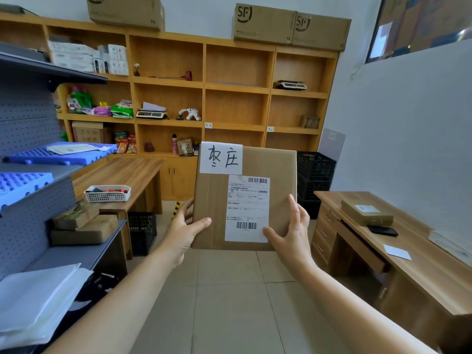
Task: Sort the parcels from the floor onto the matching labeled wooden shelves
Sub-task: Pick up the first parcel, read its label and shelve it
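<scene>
A flat brown cardboard parcel point(278, 175) is held upright in front of me, at chest height. It bears a white handwritten label at its top left and a printed shipping label with barcodes in the middle. My left hand point(185, 229) grips its lower left edge, thumb on the front. My right hand point(293, 232) grips its lower right edge the same way. Behind it stands the wooden shelf unit point(236, 88) against the far wall, with small white labels point(208, 125) on the shelf edges and several bare compartments.
A grey metal rack point(33, 180) with blue trays and boxes stands close on the left. A wooden desk point(398, 241) with a flat box and phone runs along the right. Another desk point(122, 175) with a white basket sits ahead left. Black crates point(315, 175) stand by the shelves.
</scene>
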`<state>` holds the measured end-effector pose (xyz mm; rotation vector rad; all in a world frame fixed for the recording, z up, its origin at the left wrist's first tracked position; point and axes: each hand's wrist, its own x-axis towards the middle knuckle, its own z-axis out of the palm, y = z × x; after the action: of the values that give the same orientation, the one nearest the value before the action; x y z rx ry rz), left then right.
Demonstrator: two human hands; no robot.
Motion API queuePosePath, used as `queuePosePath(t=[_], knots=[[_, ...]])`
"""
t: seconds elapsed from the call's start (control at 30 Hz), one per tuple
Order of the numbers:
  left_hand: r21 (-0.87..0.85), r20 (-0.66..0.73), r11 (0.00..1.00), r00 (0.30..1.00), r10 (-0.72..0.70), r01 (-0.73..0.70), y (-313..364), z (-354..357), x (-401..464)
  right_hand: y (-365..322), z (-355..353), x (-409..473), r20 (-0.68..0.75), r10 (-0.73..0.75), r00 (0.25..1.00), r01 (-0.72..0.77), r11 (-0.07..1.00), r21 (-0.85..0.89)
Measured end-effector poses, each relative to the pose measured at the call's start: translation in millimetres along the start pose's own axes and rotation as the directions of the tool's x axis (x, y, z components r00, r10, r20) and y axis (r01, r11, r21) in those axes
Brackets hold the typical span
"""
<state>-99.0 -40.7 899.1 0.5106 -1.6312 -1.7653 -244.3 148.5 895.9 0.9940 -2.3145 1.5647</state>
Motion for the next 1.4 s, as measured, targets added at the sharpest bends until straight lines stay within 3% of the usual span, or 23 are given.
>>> queuePosePath(t=[0.4,0.7,1.03,1.4], knots=[[0.037,-0.034,0.999,0.999,0.003,-0.002,-36,101,95,100,-26,109,-0.003,-0.008,1.000,0.008,1.000,0.008],[0.154,-0.041,0.984,0.995,0.093,-0.086,-65,185,161,173,-43,202,0.035,0.006,0.999,-0.006,1.000,-0.006],[0.190,-0.075,0.982,0.997,0.031,-0.017,-97,189,259,224,15,285,0.088,0.061,0.994,-0.061,0.998,-0.010],[0.229,-0.059,0.973,0.998,-0.017,0.030,-129,157,458,259,120,437,0.092,0.124,0.988,-0.123,0.992,-0.018]])
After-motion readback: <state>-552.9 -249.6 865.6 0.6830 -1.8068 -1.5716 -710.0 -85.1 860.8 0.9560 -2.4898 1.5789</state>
